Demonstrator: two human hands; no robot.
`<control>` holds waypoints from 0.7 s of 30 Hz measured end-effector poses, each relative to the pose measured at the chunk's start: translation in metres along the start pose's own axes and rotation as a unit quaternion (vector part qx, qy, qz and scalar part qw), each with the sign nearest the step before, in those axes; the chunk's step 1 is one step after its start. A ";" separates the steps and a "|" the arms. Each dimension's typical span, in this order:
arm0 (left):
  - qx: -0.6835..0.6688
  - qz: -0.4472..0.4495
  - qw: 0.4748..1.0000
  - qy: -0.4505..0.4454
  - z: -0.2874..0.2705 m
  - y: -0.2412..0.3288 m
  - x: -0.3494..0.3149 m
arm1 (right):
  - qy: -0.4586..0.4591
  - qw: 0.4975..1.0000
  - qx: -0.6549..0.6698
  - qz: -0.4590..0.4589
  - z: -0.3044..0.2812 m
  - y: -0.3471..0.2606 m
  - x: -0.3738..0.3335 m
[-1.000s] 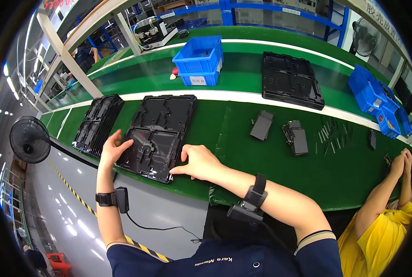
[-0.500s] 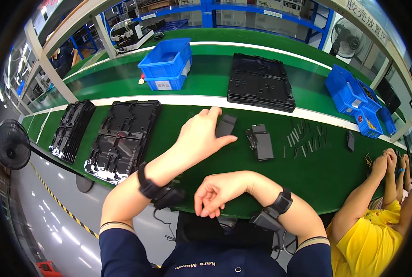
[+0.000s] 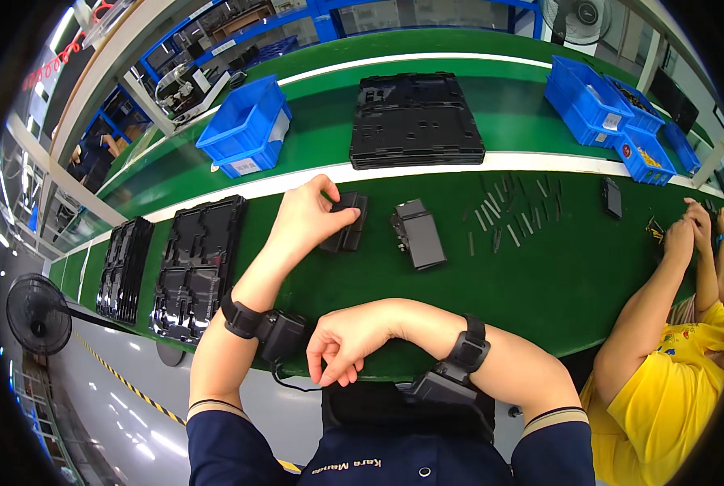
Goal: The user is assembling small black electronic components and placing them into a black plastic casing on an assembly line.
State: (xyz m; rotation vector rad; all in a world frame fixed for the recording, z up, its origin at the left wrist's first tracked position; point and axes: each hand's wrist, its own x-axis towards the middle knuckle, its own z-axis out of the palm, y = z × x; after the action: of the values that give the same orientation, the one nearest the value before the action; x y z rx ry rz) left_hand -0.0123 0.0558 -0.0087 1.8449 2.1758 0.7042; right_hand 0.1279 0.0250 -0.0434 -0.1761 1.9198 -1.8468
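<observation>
Left hand (image 3: pixel 305 212): now grasping block (image 3: pixel 350 235).
Shifts handling over from tray (image 3: pixel 201 243); keeps right hand (image 3: pixel 348 340) curled, contents unclear.

Dark block (image 3: pixel 354 232), four o'clock from left hand (image 3: pixel 303 214): partly covered by it. Yellow-shirted co-worker (image 3: pixel 662 401), view's four o'clock: edge-cropped.

A factory workshop: blue plastic bins (image 3: pixel 240 125) stand on a long green-topped workbench (image 3: pixel 524 296), a yellow-shirted co-worker (image 3: pixel 666 405) is alongside, black-and-yellow striped tape (image 3: pixel 129 379) crosses the grey floor (image 3: pixel 289 421).
</observation>
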 end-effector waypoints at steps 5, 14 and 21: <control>-0.056 -0.007 0.998 -0.003 -0.009 -0.008 0.002 | 0.005 1.000 0.019 0.012 -0.002 -0.002 -0.001; 0.112 -0.111 0.981 0.111 -0.143 -0.122 -0.005 | -0.009 0.999 0.037 0.010 -0.004 -0.002 0.001; 0.201 -0.219 0.950 0.096 -0.164 -0.233 -0.037 | 0.593 0.764 -0.251 -0.041 -0.027 -0.021 -0.006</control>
State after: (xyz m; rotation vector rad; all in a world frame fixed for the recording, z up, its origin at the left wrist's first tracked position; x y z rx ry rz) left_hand -0.2812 -0.0419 0.0165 1.3916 2.8976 0.3778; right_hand 0.1174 0.0499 -0.0222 1.0152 3.2418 -1.4897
